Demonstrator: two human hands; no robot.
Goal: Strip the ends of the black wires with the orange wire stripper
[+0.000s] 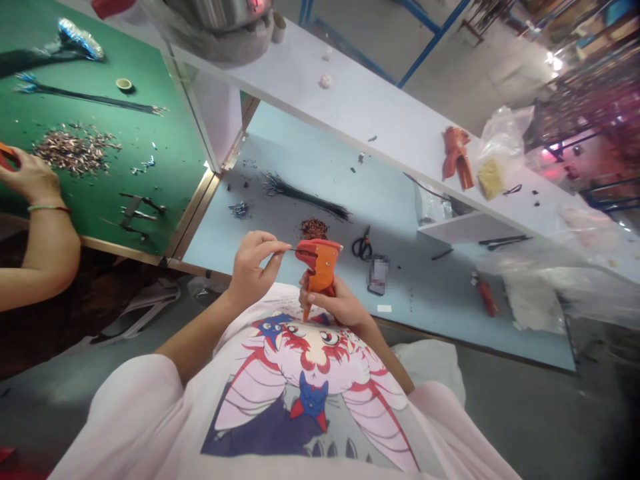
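My right hand [337,303] is wrapped round the handles of an orange and red wire stripper [323,263], held upright near my shirt. Pinched in the fingertips of my left hand [257,263] is a thin dark wire [294,250]; its far end meets the stripper's jaws. Just beyond the tool, a small heap of brown and copper scraps [314,229] lies on the light blue table [280,133]. Behind that heap rests a bundle of dark wires [307,195]. Some blue-tipped pieces [240,209] are left of it.
Black scissors [363,245] and a phone [379,275] lie right of the stripper. A white shelf [385,120] crosses behind, carrying another red stripper [457,157]. At left, a co-worker's hand [35,179] is over a green table [165,153] with a scrap pile [75,150].
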